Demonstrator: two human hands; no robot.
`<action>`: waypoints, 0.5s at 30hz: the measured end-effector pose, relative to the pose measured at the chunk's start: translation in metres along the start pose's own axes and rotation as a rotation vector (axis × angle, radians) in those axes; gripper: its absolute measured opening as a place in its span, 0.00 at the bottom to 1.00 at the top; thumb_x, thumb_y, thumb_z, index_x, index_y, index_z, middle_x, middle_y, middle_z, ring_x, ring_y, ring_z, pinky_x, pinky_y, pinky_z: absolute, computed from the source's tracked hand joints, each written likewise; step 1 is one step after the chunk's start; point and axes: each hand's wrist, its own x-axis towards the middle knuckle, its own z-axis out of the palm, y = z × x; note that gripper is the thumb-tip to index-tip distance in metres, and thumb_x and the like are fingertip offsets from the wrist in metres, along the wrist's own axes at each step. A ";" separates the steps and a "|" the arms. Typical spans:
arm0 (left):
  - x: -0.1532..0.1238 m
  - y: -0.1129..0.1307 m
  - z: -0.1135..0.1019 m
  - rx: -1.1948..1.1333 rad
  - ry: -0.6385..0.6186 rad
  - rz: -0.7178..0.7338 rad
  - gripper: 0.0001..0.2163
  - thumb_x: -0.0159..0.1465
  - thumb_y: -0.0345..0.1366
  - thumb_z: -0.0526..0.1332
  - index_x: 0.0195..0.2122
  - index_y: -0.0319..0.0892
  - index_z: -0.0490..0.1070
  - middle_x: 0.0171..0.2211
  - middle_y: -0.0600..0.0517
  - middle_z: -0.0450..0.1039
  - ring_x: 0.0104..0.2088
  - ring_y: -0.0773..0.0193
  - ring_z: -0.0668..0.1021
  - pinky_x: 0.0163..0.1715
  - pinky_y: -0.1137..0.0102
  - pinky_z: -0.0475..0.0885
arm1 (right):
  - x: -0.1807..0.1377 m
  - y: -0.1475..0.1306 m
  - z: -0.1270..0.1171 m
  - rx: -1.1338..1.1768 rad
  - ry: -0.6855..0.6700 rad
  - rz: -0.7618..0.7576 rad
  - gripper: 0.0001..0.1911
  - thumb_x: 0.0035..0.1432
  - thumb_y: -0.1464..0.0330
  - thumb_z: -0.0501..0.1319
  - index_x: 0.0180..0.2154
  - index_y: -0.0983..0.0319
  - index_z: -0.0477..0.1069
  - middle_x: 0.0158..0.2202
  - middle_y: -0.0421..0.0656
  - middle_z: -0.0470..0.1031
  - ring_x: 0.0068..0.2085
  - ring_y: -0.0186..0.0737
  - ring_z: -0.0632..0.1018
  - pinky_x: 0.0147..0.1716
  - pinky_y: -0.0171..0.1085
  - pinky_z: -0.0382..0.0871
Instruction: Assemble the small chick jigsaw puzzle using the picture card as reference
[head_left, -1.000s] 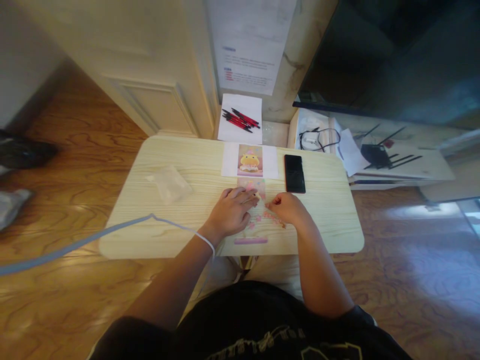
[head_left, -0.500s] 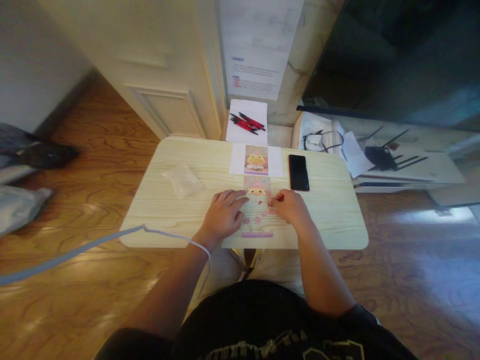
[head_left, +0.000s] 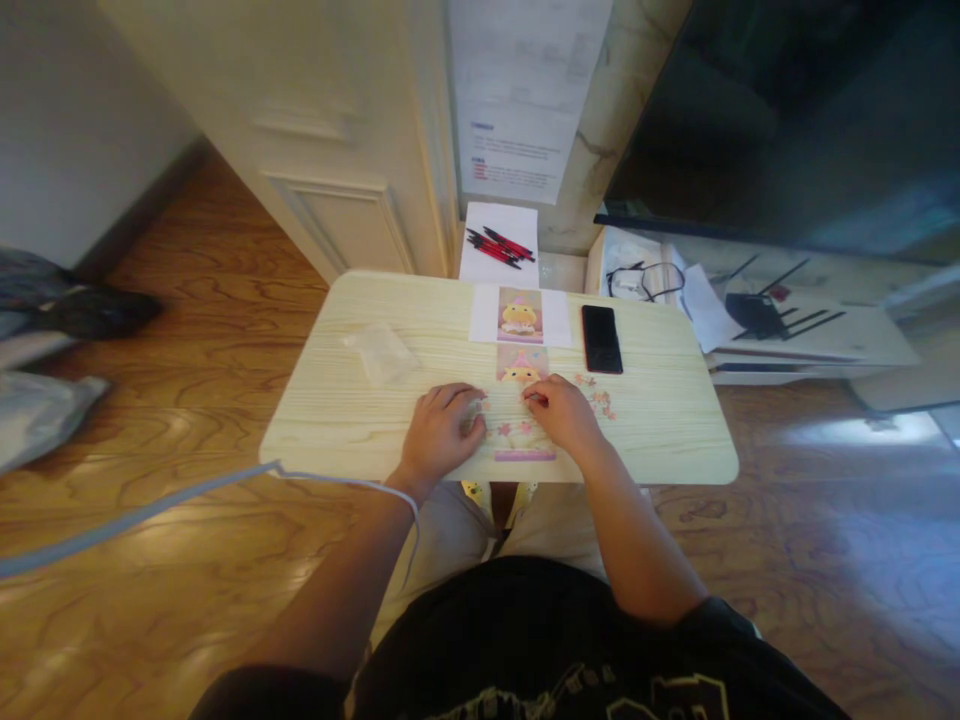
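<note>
A partly assembled jigsaw puzzle point(head_left: 523, 362) lies on the table, showing the top of a yellow cartoon figure in a pink hat. A joined purple strip point(head_left: 525, 456) lies nearer the front edge. Between the two are several loose pink puzzle pieces point(head_left: 505, 429). My right hand point(head_left: 564, 412) is over the puzzle's lower right, thumb and forefinger pinching a small puzzle piece point(head_left: 535, 398). My left hand point(head_left: 442, 432) rests at the puzzle's left, thumb and fingers apart, fingertips close to a few small pieces. More loose pieces point(head_left: 602, 402) lie right of my right hand.
A printed sheet point(head_left: 556, 318) with the same figure lies behind the puzzle. A black phone point(head_left: 601, 339) is to its right, a clear plastic bag point(head_left: 381, 354) to the left. Red pens point(head_left: 501, 247) lie on paper beyond the table. A grey cable point(head_left: 322, 474) crosses my left wrist.
My right hand has moved left from the puzzle's right side to its lower middle with a piece pinched, uncovering loose pieces at the right. My left hand has drawn slightly away to the left.
</note>
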 end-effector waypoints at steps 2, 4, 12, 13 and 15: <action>0.001 0.000 0.000 0.008 0.001 0.000 0.17 0.68 0.39 0.60 0.57 0.47 0.74 0.56 0.47 0.76 0.57 0.51 0.74 0.58 0.55 0.68 | -0.004 0.000 -0.003 0.002 0.020 0.020 0.09 0.67 0.69 0.64 0.45 0.59 0.82 0.44 0.44 0.78 0.42 0.38 0.78 0.48 0.35 0.70; 0.002 0.001 0.001 0.024 -0.004 0.003 0.17 0.67 0.39 0.60 0.57 0.47 0.73 0.56 0.47 0.75 0.57 0.50 0.74 0.58 0.54 0.68 | -0.009 0.001 -0.006 -0.003 0.032 0.041 0.09 0.67 0.69 0.64 0.46 0.60 0.81 0.44 0.45 0.78 0.42 0.38 0.79 0.48 0.36 0.70; 0.003 0.003 0.002 0.031 0.013 0.000 0.18 0.66 0.38 0.61 0.57 0.46 0.72 0.56 0.46 0.75 0.57 0.49 0.74 0.58 0.53 0.67 | -0.028 0.007 -0.010 -0.026 0.057 0.059 0.11 0.65 0.70 0.64 0.48 0.61 0.81 0.44 0.44 0.77 0.41 0.39 0.79 0.45 0.35 0.70; 0.003 0.003 0.002 0.028 0.016 -0.003 0.17 0.66 0.37 0.61 0.56 0.46 0.72 0.56 0.46 0.75 0.57 0.49 0.74 0.59 0.54 0.68 | -0.029 0.009 -0.010 -0.033 0.064 0.059 0.11 0.66 0.70 0.63 0.48 0.60 0.81 0.44 0.45 0.77 0.41 0.39 0.79 0.46 0.36 0.70; 0.003 0.002 0.002 0.025 0.018 -0.009 0.17 0.66 0.37 0.61 0.55 0.46 0.72 0.55 0.46 0.75 0.57 0.49 0.75 0.59 0.54 0.68 | -0.031 0.013 -0.012 -0.050 0.076 0.061 0.12 0.67 0.70 0.61 0.48 0.59 0.82 0.45 0.45 0.77 0.43 0.39 0.79 0.48 0.37 0.69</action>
